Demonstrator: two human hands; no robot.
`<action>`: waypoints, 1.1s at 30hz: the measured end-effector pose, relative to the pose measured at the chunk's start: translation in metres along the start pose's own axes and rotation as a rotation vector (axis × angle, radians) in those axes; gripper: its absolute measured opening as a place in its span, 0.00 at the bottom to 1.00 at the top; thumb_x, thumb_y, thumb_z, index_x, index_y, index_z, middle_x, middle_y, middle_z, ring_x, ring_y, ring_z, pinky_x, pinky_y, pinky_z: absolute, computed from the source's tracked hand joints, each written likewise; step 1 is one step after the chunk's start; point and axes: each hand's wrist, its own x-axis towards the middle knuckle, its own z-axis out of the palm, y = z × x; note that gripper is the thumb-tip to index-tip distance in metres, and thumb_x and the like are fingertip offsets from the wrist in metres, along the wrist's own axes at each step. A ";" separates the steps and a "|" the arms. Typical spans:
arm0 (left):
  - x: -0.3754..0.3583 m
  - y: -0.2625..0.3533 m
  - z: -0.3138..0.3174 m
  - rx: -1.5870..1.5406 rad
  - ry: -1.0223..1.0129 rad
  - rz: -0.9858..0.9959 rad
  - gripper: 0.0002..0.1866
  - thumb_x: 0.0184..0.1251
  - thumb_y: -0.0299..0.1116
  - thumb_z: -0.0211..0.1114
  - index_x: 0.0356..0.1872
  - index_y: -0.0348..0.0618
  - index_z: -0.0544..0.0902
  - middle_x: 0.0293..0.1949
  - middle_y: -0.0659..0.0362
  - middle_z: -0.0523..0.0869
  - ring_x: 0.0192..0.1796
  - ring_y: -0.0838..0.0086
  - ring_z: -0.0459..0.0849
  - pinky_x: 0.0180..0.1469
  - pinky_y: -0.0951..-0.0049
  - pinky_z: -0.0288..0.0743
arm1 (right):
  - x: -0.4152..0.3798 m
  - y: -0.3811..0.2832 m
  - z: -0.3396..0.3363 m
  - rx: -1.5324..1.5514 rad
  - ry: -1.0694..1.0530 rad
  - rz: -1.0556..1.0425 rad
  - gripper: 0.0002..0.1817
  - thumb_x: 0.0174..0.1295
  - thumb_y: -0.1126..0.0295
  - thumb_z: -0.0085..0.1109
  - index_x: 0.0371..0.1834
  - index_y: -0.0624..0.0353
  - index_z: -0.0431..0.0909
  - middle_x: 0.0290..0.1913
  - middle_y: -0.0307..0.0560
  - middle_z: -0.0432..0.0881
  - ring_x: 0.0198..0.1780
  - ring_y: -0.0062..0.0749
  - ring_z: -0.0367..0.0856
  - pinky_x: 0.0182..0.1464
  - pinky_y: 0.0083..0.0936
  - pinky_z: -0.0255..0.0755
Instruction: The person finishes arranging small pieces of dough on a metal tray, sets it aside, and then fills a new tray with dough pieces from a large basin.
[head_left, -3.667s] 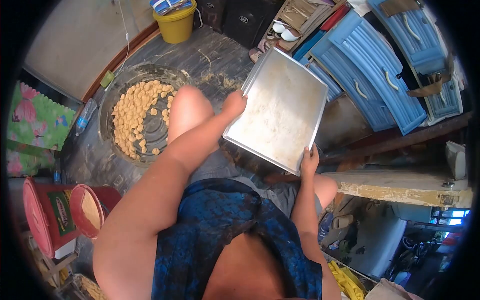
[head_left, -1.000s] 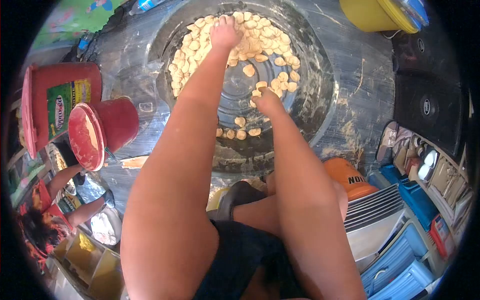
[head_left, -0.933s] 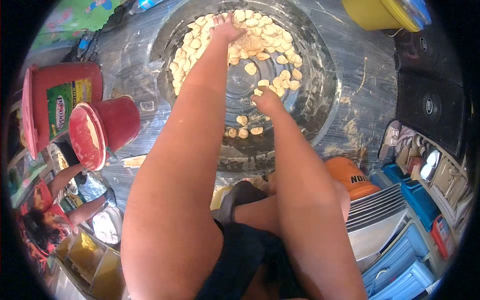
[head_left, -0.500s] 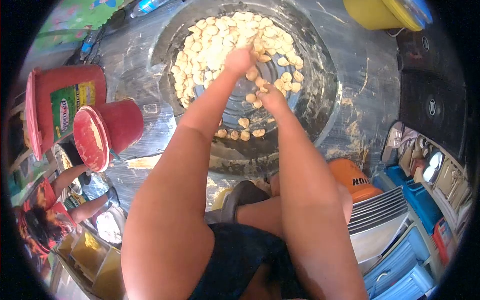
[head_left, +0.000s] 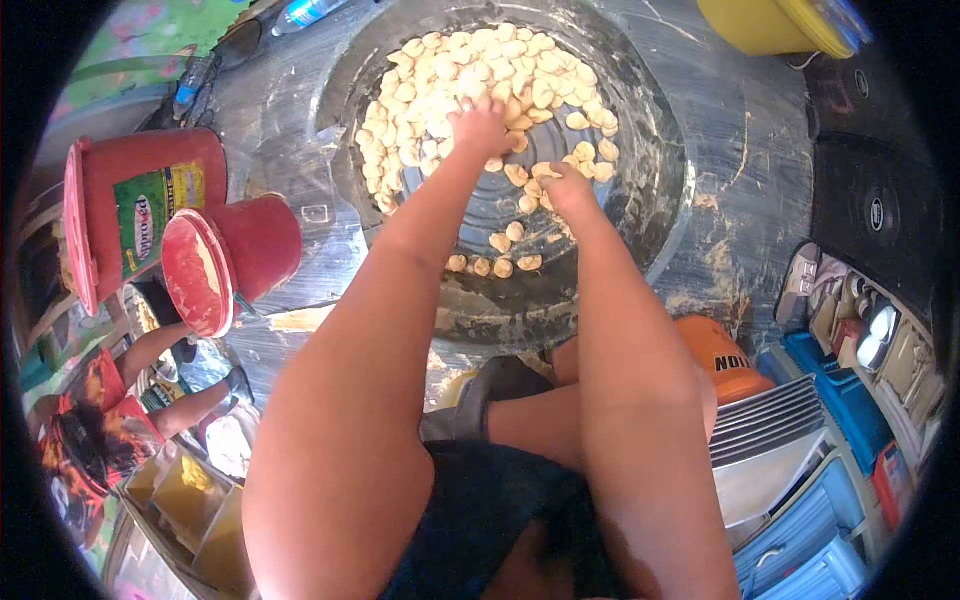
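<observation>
A large round dark tray (head_left: 648, 170) lies in front of me, its far half thick with pale dough balls (head_left: 430, 80). My left hand (head_left: 482, 127) rests on the near edge of that pile, palm down and fingers spread. A little nearer and to the right, my right hand (head_left: 568, 190) has its fingers curled around a dough ball (head_left: 547, 171). Beneath and beside it lie more dough balls. Toward the tray's near side sit a loose pair and a short row of dough balls (head_left: 503, 267).
On the left lie a red bucket (head_left: 265, 235) with a floury rim and a larger red tub (head_left: 100, 215). Another person (head_left: 110, 410) is at lower left. A yellow tub (head_left: 750, 25) stands far right; an orange bucket (head_left: 715, 350) and blue crates (head_left: 800, 520) are nearer.
My left hand has spread its fingers over the pile's edge. My right hand has shifted slightly right, and some dough balls near it have moved. The whole view has shifted a little.
</observation>
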 end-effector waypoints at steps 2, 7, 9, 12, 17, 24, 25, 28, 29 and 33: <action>-0.015 0.004 -0.003 -0.076 -0.070 0.060 0.39 0.49 0.60 0.67 0.62 0.51 0.72 0.69 0.54 0.59 0.66 0.48 0.64 0.57 0.40 0.63 | 0.003 0.006 0.002 -0.017 0.008 -0.008 0.29 0.54 0.58 0.61 0.58 0.61 0.73 0.55 0.61 0.77 0.58 0.50 0.74 0.60 0.35 0.67; 0.051 -0.031 -0.001 -0.452 0.572 -0.133 0.45 0.50 0.64 0.63 0.67 0.49 0.66 0.71 0.46 0.54 0.71 0.44 0.53 0.63 0.33 0.51 | -0.003 0.006 0.000 -0.081 0.017 -0.026 0.29 0.54 0.57 0.61 0.58 0.61 0.73 0.56 0.61 0.77 0.59 0.50 0.74 0.60 0.35 0.67; 0.097 -0.049 0.018 -0.507 0.395 -0.209 0.48 0.48 0.67 0.62 0.69 0.50 0.63 0.72 0.44 0.52 0.72 0.44 0.47 0.65 0.33 0.46 | -0.004 0.005 0.001 -0.015 0.006 0.002 0.30 0.54 0.57 0.61 0.59 0.61 0.72 0.56 0.61 0.76 0.59 0.49 0.74 0.61 0.36 0.66; 0.107 -0.035 0.012 -0.509 0.148 -0.265 0.53 0.45 0.71 0.61 0.72 0.53 0.57 0.73 0.44 0.47 0.74 0.44 0.39 0.67 0.32 0.41 | -0.008 -0.006 -0.006 -0.082 -0.001 0.065 0.31 0.53 0.57 0.62 0.60 0.61 0.71 0.56 0.61 0.76 0.59 0.49 0.74 0.61 0.36 0.67; 0.030 0.010 0.001 -0.418 0.045 -0.258 0.45 0.54 0.61 0.60 0.71 0.52 0.58 0.74 0.48 0.49 0.75 0.51 0.48 0.67 0.38 0.48 | 0.002 -0.006 -0.002 -0.080 0.005 0.014 0.30 0.52 0.57 0.61 0.59 0.59 0.73 0.55 0.60 0.77 0.58 0.47 0.75 0.60 0.35 0.67; -0.039 0.014 0.037 -0.700 0.470 -0.182 0.32 0.51 0.44 0.66 0.59 0.46 0.70 0.59 0.44 0.67 0.53 0.48 0.76 0.51 0.53 0.73 | 0.014 0.002 -0.001 -0.025 -0.035 0.041 0.29 0.54 0.57 0.60 0.57 0.61 0.74 0.54 0.60 0.78 0.57 0.48 0.76 0.59 0.35 0.68; -0.027 0.005 0.035 -0.647 0.544 -0.239 0.30 0.53 0.44 0.67 0.56 0.43 0.71 0.58 0.44 0.67 0.52 0.50 0.76 0.47 0.57 0.76 | 0.013 0.007 -0.001 -0.024 -0.039 0.056 0.29 0.54 0.57 0.60 0.57 0.61 0.74 0.54 0.60 0.78 0.57 0.48 0.76 0.59 0.35 0.68; 0.018 -0.026 0.015 -0.751 0.588 -0.335 0.38 0.50 0.55 0.66 0.60 0.44 0.71 0.62 0.43 0.65 0.57 0.47 0.72 0.58 0.49 0.66 | 0.007 0.000 -0.004 -0.078 0.015 0.014 0.29 0.54 0.57 0.60 0.57 0.62 0.74 0.54 0.60 0.78 0.57 0.49 0.76 0.60 0.35 0.68; 0.031 -0.027 0.015 -0.748 0.592 -0.334 0.38 0.50 0.55 0.66 0.60 0.44 0.71 0.62 0.43 0.65 0.57 0.47 0.72 0.58 0.49 0.66 | 0.006 -0.003 -0.005 -0.075 0.014 0.011 0.29 0.54 0.57 0.60 0.57 0.62 0.74 0.54 0.60 0.78 0.57 0.49 0.76 0.60 0.35 0.68; 0.051 -0.007 0.018 -0.753 0.220 -0.404 0.49 0.47 0.68 0.60 0.70 0.55 0.61 0.73 0.43 0.49 0.74 0.44 0.41 0.66 0.30 0.34 | 0.005 -0.010 -0.007 -0.062 0.029 0.020 0.29 0.52 0.57 0.61 0.56 0.62 0.75 0.53 0.59 0.79 0.57 0.48 0.76 0.59 0.35 0.68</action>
